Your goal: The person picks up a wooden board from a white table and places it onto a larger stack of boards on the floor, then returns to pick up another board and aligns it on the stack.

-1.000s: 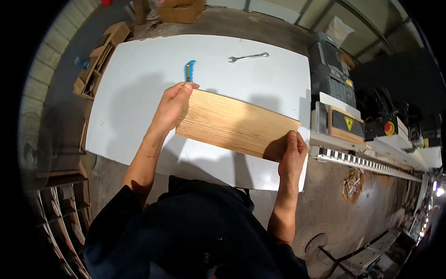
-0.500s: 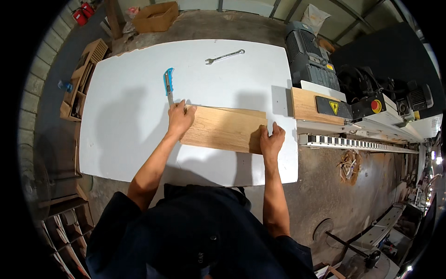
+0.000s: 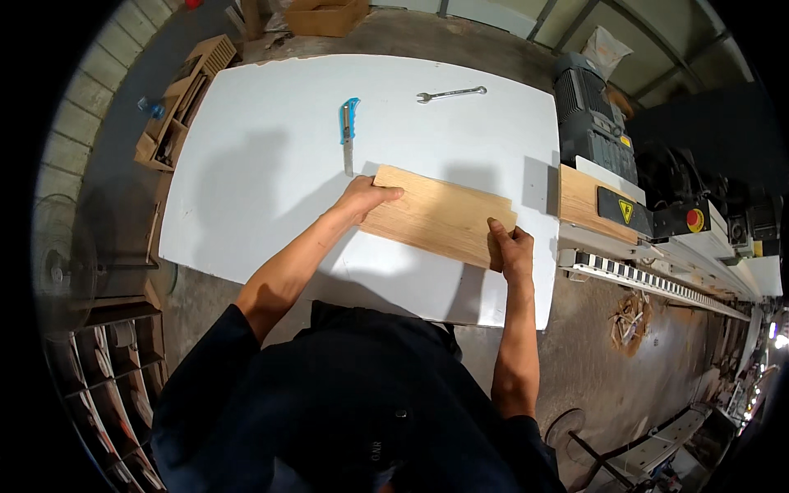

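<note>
Between my hands is a light wooden board (image 3: 440,218), held by its two short ends over the white tabletop (image 3: 263,189). My left hand (image 3: 367,197) grips its left end, thumb on the upper face and fingers hidden beneath. At the right end my right hand (image 3: 511,246) is closed on the edge, its thumb also on top. Just beyond my left hand lies a utility knife (image 3: 348,123) with a blue handle, its blade out and pointing toward me. Farther back rests a silver combination wrench (image 3: 451,94).
To the right of the table stands a machine with a grey motor (image 3: 588,99), a red stop button (image 3: 694,220) and a toothed rail (image 3: 649,282). A wooden rack (image 3: 185,103) is at the left, and a cardboard box (image 3: 326,16) sits on the floor behind.
The board's left end has risen and the board is now more slanted. My left thumb has moved onto its upper face. The whole view has shifted, so the table appears farther right.
</note>
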`<state>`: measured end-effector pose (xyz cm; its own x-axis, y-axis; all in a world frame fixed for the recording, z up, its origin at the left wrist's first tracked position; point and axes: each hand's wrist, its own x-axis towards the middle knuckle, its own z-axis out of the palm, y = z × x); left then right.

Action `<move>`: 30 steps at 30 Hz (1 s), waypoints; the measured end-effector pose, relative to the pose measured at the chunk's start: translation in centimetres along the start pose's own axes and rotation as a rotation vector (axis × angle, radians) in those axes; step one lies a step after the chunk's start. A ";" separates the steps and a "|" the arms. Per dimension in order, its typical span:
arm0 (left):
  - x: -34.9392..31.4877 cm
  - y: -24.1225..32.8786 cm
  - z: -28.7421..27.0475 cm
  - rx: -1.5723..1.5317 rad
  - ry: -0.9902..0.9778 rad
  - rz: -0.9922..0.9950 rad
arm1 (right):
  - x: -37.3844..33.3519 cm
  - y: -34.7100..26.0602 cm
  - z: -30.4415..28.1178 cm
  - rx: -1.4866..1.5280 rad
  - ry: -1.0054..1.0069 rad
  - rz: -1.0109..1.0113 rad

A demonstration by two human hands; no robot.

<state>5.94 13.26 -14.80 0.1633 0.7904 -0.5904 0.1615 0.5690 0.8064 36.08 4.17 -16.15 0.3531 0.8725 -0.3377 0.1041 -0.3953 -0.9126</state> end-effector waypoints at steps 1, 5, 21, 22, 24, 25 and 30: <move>-0.2 0.1 0.1 -0.029 -0.011 -0.004 | -0.1 -0.2 0.0 0.009 0.019 0.013; -2.4 -0.7 -0.2 -0.121 0.009 0.181 | -1.6 -0.2 0.1 0.123 -0.003 -0.044; -5.1 -6.0 -2.6 0.123 0.063 0.752 | -2.7 2.1 -0.2 0.001 -0.214 -0.499; -5.2 -5.6 -2.3 0.126 0.070 0.753 | -3.0 1.6 -0.1 0.094 -0.253 -0.416; -5.3 -4.9 -1.6 -0.059 -0.025 0.669 | -2.5 1.6 -0.2 0.082 -0.259 -0.387; -5.3 -4.6 -1.5 -0.055 -0.019 0.672 | -2.3 1.6 -0.2 0.067 -0.256 -0.355; -5.1 -3.1 -1.7 -0.011 0.002 0.571 | -1.7 1.0 0.1 0.053 -0.239 -0.448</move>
<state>2.95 7.85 -14.26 0.2197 0.9737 -0.0608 0.0384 0.0537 0.9978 35.51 2.34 -16.55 0.0614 0.9968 0.0520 0.1467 0.0426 -0.9883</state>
